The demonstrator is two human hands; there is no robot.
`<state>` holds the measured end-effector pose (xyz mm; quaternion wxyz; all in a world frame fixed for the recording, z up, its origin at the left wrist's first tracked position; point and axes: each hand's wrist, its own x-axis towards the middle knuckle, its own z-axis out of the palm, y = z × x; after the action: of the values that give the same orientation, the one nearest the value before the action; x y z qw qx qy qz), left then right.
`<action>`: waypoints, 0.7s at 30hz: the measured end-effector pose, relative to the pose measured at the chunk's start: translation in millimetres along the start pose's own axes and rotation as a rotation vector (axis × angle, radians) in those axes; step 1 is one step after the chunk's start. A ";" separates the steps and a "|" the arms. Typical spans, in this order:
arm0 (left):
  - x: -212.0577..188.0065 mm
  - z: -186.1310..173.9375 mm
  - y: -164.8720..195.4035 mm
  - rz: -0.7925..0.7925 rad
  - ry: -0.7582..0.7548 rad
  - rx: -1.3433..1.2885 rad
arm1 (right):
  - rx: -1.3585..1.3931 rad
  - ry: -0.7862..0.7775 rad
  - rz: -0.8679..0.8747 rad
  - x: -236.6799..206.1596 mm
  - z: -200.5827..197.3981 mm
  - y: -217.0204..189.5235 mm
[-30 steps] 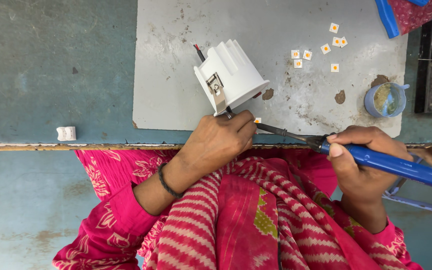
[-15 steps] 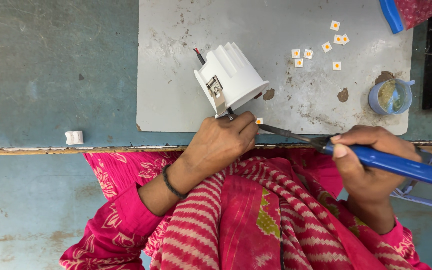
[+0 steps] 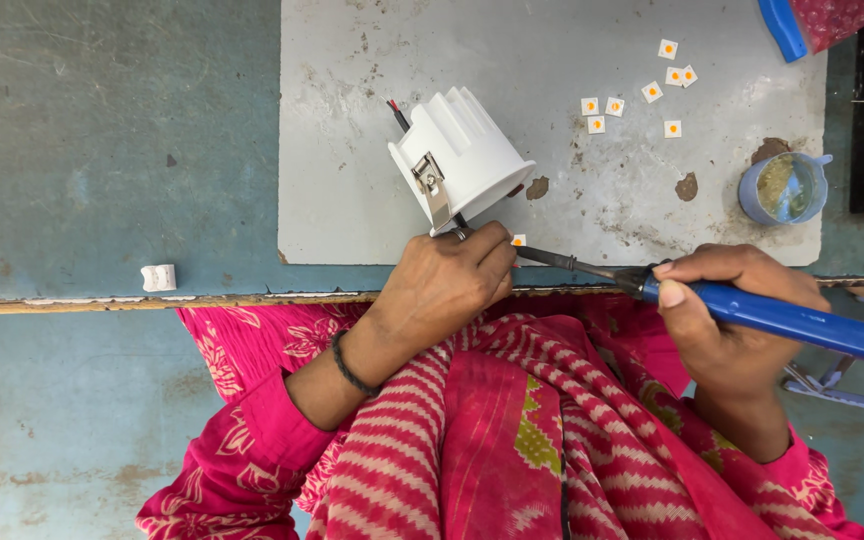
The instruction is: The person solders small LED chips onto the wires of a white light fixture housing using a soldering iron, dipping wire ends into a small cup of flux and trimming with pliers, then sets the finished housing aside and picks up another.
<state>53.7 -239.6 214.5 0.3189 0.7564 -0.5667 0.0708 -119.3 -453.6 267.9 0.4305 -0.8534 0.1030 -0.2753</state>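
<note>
Gripping a blue-handled soldering iron (image 3: 752, 310), the right hand (image 3: 727, 320) is aiming its dark tip leftward at a small white chip (image 3: 519, 240) lying at the near edge of the grey mat (image 3: 352, 150). The fingers are wrapped tight around the handle. The left hand (image 3: 447, 285) is resting at the mat's edge, its fingers curled together over something thin near the chip; what they are pinching is hidden. A white lamp housing (image 3: 462, 155) is lying tilted on the mat just above that hand, with a metal clip (image 3: 432, 185) on its side and red and black wires (image 3: 397, 112) at its far end. Loose chips (image 3: 642, 90) are lying scattered further right, well apart from both hands, near a blue pot (image 3: 782, 188). A white block (image 3: 159, 277) is sitting on the desk (image 3: 102, 150) to the left.
</note>
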 end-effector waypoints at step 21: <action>-1.6 0.5 0.4 -0.006 0.005 0.003 | 0.037 0.066 0.005 -4.7 -2.4 6.4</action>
<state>52.7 -238.6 213.6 0.3193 0.7584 -0.5636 0.0724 -124.1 -457.2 262.1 0.4433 -0.8354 0.1142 -0.3041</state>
